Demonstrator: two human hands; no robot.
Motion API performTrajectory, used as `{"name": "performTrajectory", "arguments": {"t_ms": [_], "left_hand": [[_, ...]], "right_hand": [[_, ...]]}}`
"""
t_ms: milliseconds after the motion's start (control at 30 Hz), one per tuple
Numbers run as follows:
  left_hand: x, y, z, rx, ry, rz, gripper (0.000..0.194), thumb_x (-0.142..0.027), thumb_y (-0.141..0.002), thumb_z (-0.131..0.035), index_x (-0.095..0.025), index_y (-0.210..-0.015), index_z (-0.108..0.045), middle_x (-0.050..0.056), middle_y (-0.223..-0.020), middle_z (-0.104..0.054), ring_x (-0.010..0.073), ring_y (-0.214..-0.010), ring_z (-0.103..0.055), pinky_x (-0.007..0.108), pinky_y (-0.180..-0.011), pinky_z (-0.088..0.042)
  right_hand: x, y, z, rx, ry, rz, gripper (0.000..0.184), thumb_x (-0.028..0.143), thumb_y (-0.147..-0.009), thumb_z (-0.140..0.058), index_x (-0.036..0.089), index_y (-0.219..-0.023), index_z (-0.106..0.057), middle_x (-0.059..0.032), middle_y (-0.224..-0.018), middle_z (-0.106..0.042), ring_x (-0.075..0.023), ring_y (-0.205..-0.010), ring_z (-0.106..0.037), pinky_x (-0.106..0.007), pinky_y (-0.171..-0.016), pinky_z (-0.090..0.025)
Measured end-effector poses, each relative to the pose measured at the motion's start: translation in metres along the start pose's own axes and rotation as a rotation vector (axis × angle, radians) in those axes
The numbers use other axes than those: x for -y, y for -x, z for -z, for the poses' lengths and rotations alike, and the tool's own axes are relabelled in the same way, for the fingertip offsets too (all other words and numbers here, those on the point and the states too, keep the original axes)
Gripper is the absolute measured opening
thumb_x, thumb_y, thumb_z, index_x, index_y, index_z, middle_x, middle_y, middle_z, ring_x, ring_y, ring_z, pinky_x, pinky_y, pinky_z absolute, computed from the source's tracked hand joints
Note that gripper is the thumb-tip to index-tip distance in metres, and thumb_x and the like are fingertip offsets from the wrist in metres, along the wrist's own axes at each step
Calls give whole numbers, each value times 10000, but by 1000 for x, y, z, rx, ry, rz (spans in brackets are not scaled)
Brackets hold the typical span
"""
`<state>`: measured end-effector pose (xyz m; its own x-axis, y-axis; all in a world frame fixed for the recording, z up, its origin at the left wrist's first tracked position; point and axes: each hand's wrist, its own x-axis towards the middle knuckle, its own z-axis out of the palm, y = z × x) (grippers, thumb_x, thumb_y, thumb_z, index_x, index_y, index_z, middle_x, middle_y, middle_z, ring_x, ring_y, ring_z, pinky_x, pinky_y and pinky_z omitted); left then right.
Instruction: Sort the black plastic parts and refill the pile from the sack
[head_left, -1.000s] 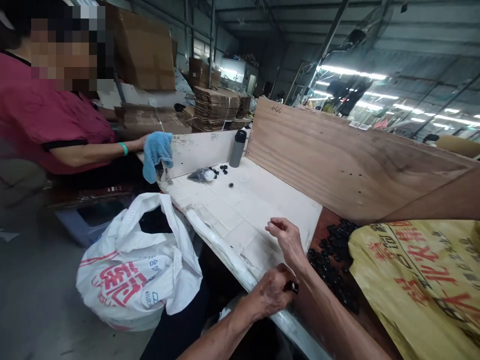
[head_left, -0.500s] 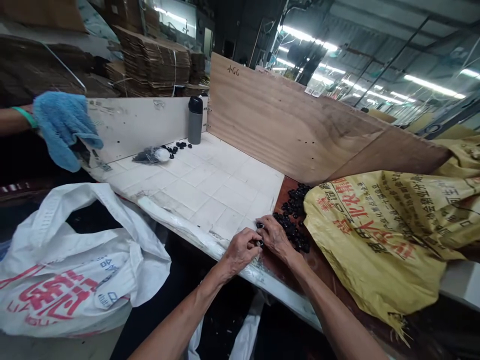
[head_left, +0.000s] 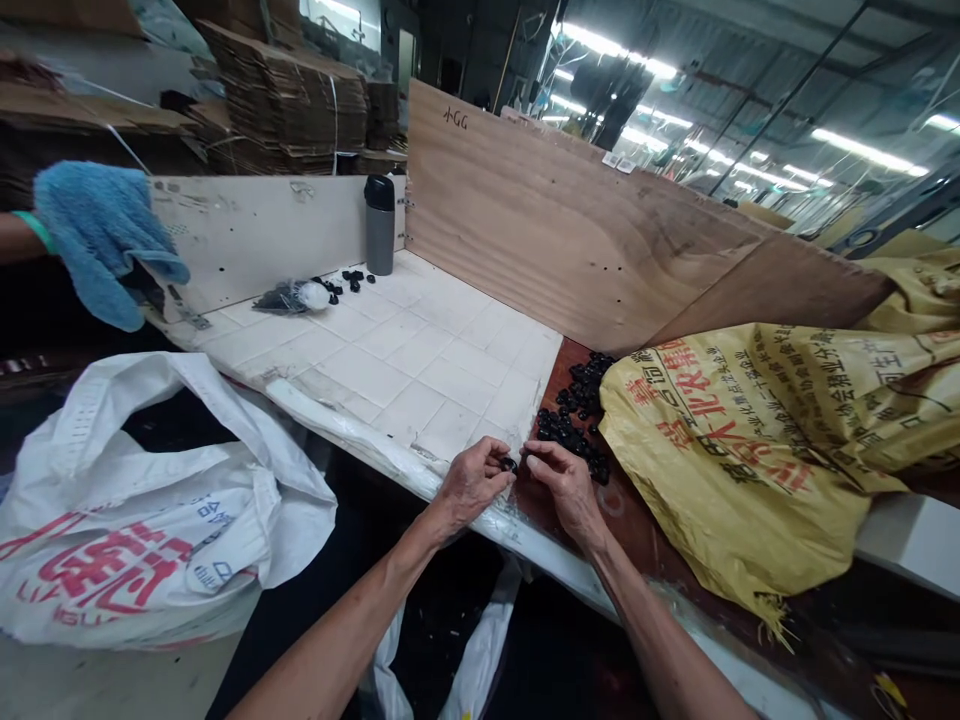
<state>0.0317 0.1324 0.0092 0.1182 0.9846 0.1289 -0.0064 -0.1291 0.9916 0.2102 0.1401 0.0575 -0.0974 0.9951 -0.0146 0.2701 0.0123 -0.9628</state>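
My left hand (head_left: 475, 478) pinches a small black round part (head_left: 509, 465) between thumb and fingers, just over the table's front edge. Close beside it on the right, my right hand (head_left: 561, 482) has its thumb and fingertips pressed together; a bit of black shows at the tips, too small to name. Behind my right hand lies a pile of small black parts (head_left: 574, 420) on the reddish-brown part of the table. A yellow woven sack (head_left: 720, 430) borders that pile on the right.
A white tiled surface (head_left: 420, 360) carries a grey bottle (head_left: 379, 228), a clear plastic bag of dark pieces (head_left: 289, 297) and several loose black parts. Wooden boards (head_left: 555, 210) wall the back. White woven bags (head_left: 292, 520) hang in front. A blue cloth (head_left: 105, 230) covers another person's hand.
My hands have drawn slightly apart, and the black part in my left hand shows more clearly. My right hand has turned, fingertips facing my left. The whole view has shifted a little.
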Motion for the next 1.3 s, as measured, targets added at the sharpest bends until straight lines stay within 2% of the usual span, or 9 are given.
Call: {"name": "performTrajectory", "arguments": {"t_ms": [133,333,600,733,833,933,1067,1167,1300], "left_hand": [[-3,1,1,43,87,5,284,-245,-776,-699,-158,-1014,-572,36,-913,-686,156,-830,-688,280,-783,-551],[-6,4,1,42,123,15,321,-302,-779,-742,-147,-1030,-616,38,-918,-693,152,-794,-681,270,-751,-551],[-3,3,4,12,22,-247,265,-314,-815,-736,-185,-1046,-732,66,-1038,-705,185,-971,-666,325,-911,-542],[-3,3,5,22,47,-268,250,-289,-829,-728,-189,-1058,-741,69,-1058,-712,184,-996,-667,329,-935,-536],[-4,4,5,26,56,-271,233,-268,-822,-735,-194,-1043,-747,61,-1050,-713,177,-987,-668,316,-928,-534],[-6,5,6,24,53,-259,212,-256,-812,-742,-199,-1016,-755,54,-1038,-716,177,-981,-667,306,-921,-531],[-6,4,7,44,90,-229,245,-258,-821,-733,-196,-1057,-746,63,-1065,-710,183,-996,-668,306,-920,-529],[-7,4,8,65,88,-242,223,-266,-811,-747,-186,-1020,-748,64,-1039,-714,183,-977,-668,304,-909,-527],[-9,4,8,70,84,-251,205,-265,-804,-753,-177,-989,-737,61,-1013,-714,182,-967,-664,315,-928,-518]], "right_hand": [[3,3,-7,13,-27,20,249,343,-728,-759,205,-917,-674,-16,-866,-678,-172,-760,-607,-285,-726,-489],[0,12,-4,41,53,98,202,334,-803,-692,223,-971,-676,-34,-924,-696,-201,-822,-637,-309,-764,-508],[6,19,-4,42,265,303,168,276,-876,-613,235,-995,-725,-52,-1009,-721,-224,-953,-654,-351,-897,-483],[5,22,-13,-14,227,243,190,327,-902,-593,225,-1035,-684,-45,-946,-708,-194,-826,-653,-302,-768,-501],[5,25,-21,-34,221,167,214,398,-930,-553,225,-1015,-645,-5,-747,-653,-158,-619,-587,-264,-597,-451],[8,26,-23,-32,275,131,246,435,-961,-496,227,-966,-627,34,-588,-556,-143,-524,-524,-256,-543,-403],[10,26,-18,68,218,134,247,418,-948,-518,231,-1071,-622,4,-727,-641,-158,-609,-595,-256,-585,-440],[6,23,-17,59,323,157,243,407,-956,-492,224,-905,-644,11,-635,-599,-151,-559,-548,-257,-573,-404],[3,20,-19,-48,523,176,409,423,-980,-429,214,-669,-595,11,-573,-519,-136,-536,-468,-268,-566,-327]]}}
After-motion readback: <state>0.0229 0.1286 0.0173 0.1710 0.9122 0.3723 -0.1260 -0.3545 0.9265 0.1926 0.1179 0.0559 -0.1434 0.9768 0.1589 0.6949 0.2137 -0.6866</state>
